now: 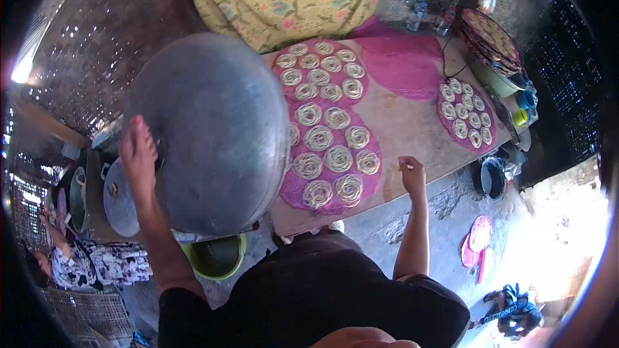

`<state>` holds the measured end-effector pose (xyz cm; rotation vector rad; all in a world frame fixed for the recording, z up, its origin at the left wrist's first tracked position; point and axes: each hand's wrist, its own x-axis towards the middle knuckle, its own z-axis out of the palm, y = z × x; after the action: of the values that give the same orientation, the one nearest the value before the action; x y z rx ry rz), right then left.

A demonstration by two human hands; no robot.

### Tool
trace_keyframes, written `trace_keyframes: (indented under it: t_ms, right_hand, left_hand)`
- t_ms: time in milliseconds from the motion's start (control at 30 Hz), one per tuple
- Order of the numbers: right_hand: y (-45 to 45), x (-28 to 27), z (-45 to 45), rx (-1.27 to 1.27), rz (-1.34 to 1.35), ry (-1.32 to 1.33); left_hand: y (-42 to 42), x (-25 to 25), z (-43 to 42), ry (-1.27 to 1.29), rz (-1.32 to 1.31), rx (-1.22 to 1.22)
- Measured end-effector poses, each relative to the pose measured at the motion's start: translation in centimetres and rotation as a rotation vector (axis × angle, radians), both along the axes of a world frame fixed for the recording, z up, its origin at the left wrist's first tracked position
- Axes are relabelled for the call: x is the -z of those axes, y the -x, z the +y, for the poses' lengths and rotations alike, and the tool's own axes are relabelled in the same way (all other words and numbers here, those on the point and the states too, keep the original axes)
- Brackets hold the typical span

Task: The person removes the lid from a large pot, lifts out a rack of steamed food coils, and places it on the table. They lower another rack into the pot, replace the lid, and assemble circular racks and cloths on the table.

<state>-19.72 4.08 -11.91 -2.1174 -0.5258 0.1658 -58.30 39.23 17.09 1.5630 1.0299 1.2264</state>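
Observation:
A large grey metal lid fills the left of the work area. My left hand is at the lid's left part, its fingers closed around the handle, which is mostly hidden. Right of the lid, pink round mats lie on the table with pale coiled noodle rounds in rows. My right hand hovers near the table's front edge with its fingers curled together; whether anything small is between them cannot be made out.
A bare pink sheet lies at the back. Another loaded mat is at the right, below stacked trays. A green basin and dark bucket are on the floor. Another person is at the far left.

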Motion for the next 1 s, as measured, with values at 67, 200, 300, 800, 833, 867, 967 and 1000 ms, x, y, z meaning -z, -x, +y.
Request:
trace_keyframes:
  t_ms: [67,200,300,800,833,867,967,1000]
  right_hand:
    - [-0.2,-0.1,-1.0,0.042,0.030,-0.023]
    - [-3.1,2.5,-3.4,0.112,0.001,-0.104]
    - [-5.2,1.4,-3.3,0.174,-0.095,-0.145]
    - [-8.5,-0.8,-3.2,0.199,-0.069,-0.187]
    - [-8.7,-1.0,-3.3,0.201,-0.073,-0.183]
    - [-9.0,-1.4,-3.2,0.205,-0.056,-0.183]
    - [-9.0,-0.3,-3.1,0.212,-0.010,-0.182]
    - [-8.8,-0.3,-3.1,0.208,-0.009,-0.194]
  left_hand:
    - [-5.6,-1.3,0.2,-0.007,0.023,0.155]
    - [-18.6,-3.4,-0.1,-0.074,0.135,0.422]
    - [-30.1,-3.2,1.3,-0.223,0.253,0.607]
    - [-74.7,9.8,-3.0,-0.955,0.681,0.800]
    - [-75.8,10.5,-3.3,-0.910,0.688,0.827]
    - [-78.0,12.7,-2.6,-0.885,0.630,0.813]
    - [-81.1,16.0,-2.3,-0.895,0.602,0.799]
    - [-81.7,16.3,-2.5,-0.897,0.596,0.770]
